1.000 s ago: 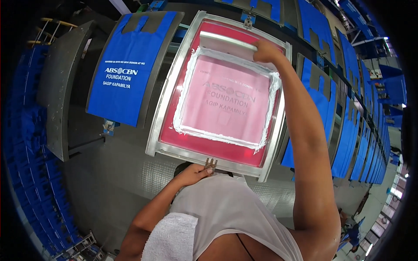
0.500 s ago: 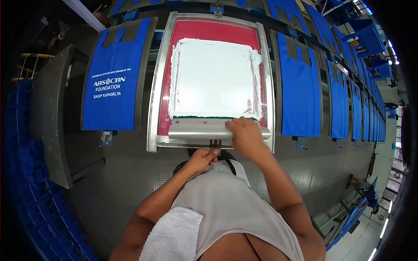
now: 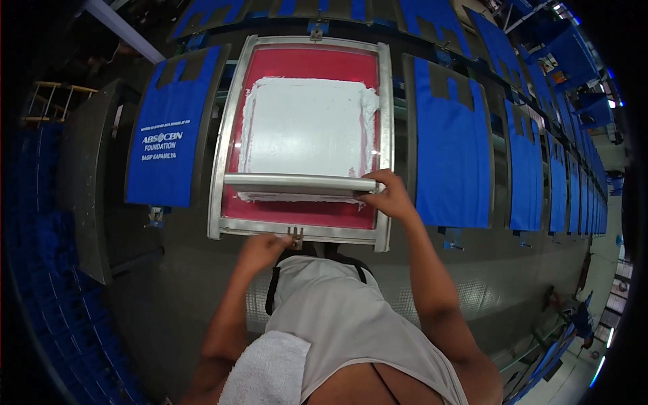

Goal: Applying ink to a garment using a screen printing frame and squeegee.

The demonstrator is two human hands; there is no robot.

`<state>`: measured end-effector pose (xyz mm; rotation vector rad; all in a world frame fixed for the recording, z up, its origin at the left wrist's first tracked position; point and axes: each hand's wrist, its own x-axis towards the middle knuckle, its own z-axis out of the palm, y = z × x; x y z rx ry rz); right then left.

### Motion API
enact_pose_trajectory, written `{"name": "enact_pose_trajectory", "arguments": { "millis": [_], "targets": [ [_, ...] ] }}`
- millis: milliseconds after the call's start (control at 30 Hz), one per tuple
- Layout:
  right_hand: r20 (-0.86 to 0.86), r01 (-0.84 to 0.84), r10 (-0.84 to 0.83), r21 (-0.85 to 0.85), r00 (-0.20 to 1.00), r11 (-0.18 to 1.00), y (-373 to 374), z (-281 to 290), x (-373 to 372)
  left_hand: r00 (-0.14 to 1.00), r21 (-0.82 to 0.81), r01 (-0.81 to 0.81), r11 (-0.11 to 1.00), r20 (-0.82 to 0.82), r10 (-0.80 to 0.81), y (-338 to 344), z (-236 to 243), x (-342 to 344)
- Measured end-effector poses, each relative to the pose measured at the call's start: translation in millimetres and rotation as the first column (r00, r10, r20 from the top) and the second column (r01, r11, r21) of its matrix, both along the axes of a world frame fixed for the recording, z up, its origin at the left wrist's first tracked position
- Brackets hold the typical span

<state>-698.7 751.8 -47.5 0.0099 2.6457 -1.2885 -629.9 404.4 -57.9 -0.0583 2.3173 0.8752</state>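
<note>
In front of me is a screen-printing frame (image 3: 221, 155) with metal rails. White ink (image 3: 307, 128) covers most of the middle of its red mesh (image 3: 304, 62). My right hand (image 3: 393, 197) is closed around the right end of a long metal-handled squeegee (image 3: 290, 182), which spans the near part of the inked area; its blade is hidden from view. My left hand (image 3: 262, 251) pinches a small slotted metal bracket (image 3: 295, 237) at the middle of the frame's near rail, its fingers slightly blurred.
Blue bags lie flat on boards in a row, a printed one (image 3: 160, 128) at my left and plain ones (image 3: 451, 142) to the right. A grey metal panel (image 3: 91, 175) stands far left, near stacked blue material (image 3: 74, 310). A white towel (image 3: 266, 368) hangs over my left shoulder.
The squeegee has tipped over, so its handle now lies across the near ink and its dark green edge no longer shows. Relative to the neighbouring bags, the frame sits farther left.
</note>
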Motion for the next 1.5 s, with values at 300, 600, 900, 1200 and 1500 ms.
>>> {"name": "enact_pose_trajectory", "arguments": {
  "millis": [300,600,900,1200,1500],
  "targets": [
    [0.166,0.254,-0.218,-0.243,0.962,0.936,-4.4,-12.5,-11.6,0.800,0.155,-0.479,0.864,-0.326,0.503,-101.2,-22.0,-123.8],
    [0.187,0.350,-0.300,-0.378,0.936,0.857,130.6,51.0,41.6,0.767,0.463,-0.480,0.745,-0.190,0.612,23.3,4.6,-68.8],
    [0.184,0.401,-0.358,-0.349,0.915,0.847,392.9,41.0,111.3,0.792,0.513,-0.347,0.785,-0.288,0.539,308.2,-37.2,-16.4],
    [0.218,0.378,-0.330,-0.237,0.919,0.895,470.0,7.3,83.0,0.765,0.415,-0.449,0.791,-0.279,0.581,371.3,-47.1,-20.2],
    [0.193,0.276,-0.219,-0.352,0.956,0.894,468.6,-5.6,76.4,0.731,0.456,-0.549,0.700,-0.145,0.667,377.7,-60.8,-31.6]
  ]
}}
